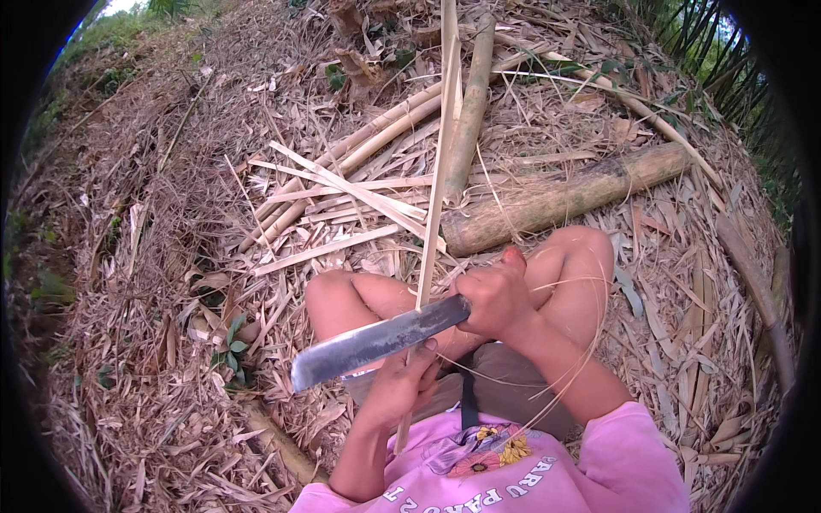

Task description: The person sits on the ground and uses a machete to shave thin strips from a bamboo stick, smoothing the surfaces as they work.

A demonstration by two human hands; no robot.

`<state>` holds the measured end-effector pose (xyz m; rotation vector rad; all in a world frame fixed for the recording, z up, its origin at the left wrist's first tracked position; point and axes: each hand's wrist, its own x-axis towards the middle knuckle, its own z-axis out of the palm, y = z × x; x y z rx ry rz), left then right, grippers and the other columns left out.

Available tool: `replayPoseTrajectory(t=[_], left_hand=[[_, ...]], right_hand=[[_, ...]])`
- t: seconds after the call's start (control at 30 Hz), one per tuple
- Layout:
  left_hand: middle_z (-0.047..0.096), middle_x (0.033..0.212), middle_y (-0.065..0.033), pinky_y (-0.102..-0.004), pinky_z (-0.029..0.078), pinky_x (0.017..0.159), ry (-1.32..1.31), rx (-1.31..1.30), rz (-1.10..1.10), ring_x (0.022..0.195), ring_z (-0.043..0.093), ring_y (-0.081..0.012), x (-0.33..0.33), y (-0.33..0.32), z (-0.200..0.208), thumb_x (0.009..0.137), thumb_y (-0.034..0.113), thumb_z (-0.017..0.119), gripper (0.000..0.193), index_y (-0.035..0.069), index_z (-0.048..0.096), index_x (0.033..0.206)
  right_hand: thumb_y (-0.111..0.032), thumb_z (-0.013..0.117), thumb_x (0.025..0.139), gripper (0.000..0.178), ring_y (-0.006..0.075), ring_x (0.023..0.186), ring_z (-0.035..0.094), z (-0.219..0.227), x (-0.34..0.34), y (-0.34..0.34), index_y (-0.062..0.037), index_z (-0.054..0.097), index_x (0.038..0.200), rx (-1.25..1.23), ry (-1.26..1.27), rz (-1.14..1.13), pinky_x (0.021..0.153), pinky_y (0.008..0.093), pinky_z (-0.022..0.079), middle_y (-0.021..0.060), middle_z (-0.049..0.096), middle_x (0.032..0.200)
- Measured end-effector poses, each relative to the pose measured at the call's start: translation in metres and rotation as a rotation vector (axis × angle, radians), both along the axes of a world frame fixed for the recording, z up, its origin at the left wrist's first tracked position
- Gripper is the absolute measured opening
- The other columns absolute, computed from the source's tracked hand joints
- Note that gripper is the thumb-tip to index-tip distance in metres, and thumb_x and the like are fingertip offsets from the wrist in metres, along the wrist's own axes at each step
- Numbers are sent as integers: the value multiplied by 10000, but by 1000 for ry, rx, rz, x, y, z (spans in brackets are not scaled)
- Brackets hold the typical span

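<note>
A wide-bladed machete lies across a long, pale bamboo strip in front of my lap. My right hand is closed round its handle, and a reddish handle end shows above the fist. The blade points left and slightly toward me. Just below the blade, my left hand is wrapped round the strip. From there the strip runs away from me past the top edge of the view, and its near end reaches down to my pink shirt. Thin bamboo shavings curl over my right forearm and knee.
A thick bamboo log lies beyond my right knee, with a thinner bamboo pole beside it. Several split strips are scattered ahead to the left. Dry leaves cover the ground. A small green plant grows left of my legs.
</note>
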<state>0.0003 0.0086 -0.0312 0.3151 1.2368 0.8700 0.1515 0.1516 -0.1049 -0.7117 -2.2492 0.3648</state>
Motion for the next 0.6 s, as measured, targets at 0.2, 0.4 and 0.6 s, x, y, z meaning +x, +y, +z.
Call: replayPoseTrajectory(t=[0.2, 0.4, 0.6], left_hand=[[254, 526, 61, -242, 185, 358, -199, -112, -18, 410, 235, -45, -9, -50, -7, 1054, 309, 455, 340, 136, 410, 765], [254, 523, 59, -244, 189, 362, -249, -54, -29, 409, 243, -53, -9, -18, -12, 1058, 324, 444, 381, 137, 385, 731], [296, 545, 56, -260, 218, 396, 63, -31, -222, 431, 256, -65, -14, -58, 1, 1061, 311, 444, 356, 119, 404, 764]], right_hand=[[-287, 692, 755, 192, 292, 681, 699, 16, 25, 30, -101, 697, 800, -301, -388, -383, 641, 409, 560, 118, 686, 714], [-284, 714, 679, 125, 240, 568, 668, 11, 13, 11, -165, 715, 715, 9, -296, -194, 549, 406, 487, 66, 650, 605], [-285, 708, 708, 135, 299, 579, 660, 9, 37, 85, -156, 684, 678, -9, -229, -428, 591, 463, 498, 66, 631, 592]])
